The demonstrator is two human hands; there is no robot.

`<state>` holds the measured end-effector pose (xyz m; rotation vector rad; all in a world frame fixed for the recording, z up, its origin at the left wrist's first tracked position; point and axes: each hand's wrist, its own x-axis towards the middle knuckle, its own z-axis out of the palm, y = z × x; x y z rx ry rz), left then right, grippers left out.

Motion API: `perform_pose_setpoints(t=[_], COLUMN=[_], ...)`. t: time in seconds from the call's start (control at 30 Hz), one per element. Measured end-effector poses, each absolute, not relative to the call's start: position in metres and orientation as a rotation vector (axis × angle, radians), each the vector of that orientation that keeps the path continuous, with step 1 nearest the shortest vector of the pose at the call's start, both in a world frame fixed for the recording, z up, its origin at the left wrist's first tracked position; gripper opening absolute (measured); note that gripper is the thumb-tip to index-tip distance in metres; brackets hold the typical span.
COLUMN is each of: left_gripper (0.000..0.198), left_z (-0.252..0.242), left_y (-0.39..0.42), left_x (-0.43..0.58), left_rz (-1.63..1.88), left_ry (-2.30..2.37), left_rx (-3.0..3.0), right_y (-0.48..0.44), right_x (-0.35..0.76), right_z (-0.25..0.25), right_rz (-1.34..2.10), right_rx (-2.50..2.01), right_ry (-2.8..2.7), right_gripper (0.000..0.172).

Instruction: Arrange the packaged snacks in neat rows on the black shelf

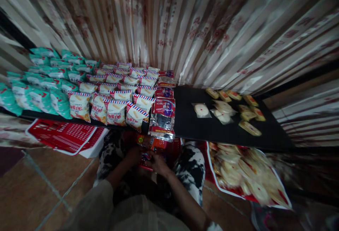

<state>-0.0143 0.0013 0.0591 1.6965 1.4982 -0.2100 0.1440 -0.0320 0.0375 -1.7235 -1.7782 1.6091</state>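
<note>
Low between my knees, a dark purple-and-red snack packet (145,157) lies between my two hands. My left hand (134,155) is curled at its left side, its fingertips dim in the shadow. On the other side my right hand (158,164) has its thumb and fingers closed at the packet's edge. Just beyond them, orange-and-red packets (158,143) lie in a red basket (178,148), partly under the shelf edge. Directly above, a column of shiny red-and-purple packets (164,107) runs front to back on the black shelf (190,128).
White-and-red snack bags (116,113) and teal bags (59,102) stand in rows at left. Flat clear-wrapped packs (201,110) and yellow packs (250,128) lie at right. Below are a red basket (60,135) and a basket of wrapped packs (212,167). A pleated curtain (169,30) hangs behind.
</note>
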Motion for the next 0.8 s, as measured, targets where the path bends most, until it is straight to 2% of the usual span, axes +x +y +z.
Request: perform_pose_setpoints(t=[0.1, 0.27, 0.6, 0.8], left_gripper=[0.031, 0.029, 0.022, 0.026], left_z=[0.083, 0.134, 0.22, 0.242], left_y=[0.005, 0.006, 0.011, 0.019], left_x=[-0.017, -0.02, -0.016, 0.001], left_rz=[-0.162, 0.003, 0.286, 0.504], left_ry=[1.484, 1.412, 1.353, 1.386], left_rx=[1.743, 1.881, 2.103, 2.19], right_y=[-0.031, -0.038, -0.052, -0.049], right_x=[0.149, 0.159, 0.169, 0.17], right_z=[0.045, 0.061, 0.104, 0.135], right_rz=[1.606, 1.634, 1.577, 1.42], right_rx=[-1.651, -1.446, -1.257, -1.232], right_ry=[-1.662, -1.612, -1.403, -1.247], right_gripper=[0.043, 0.024, 0.031, 0.031])
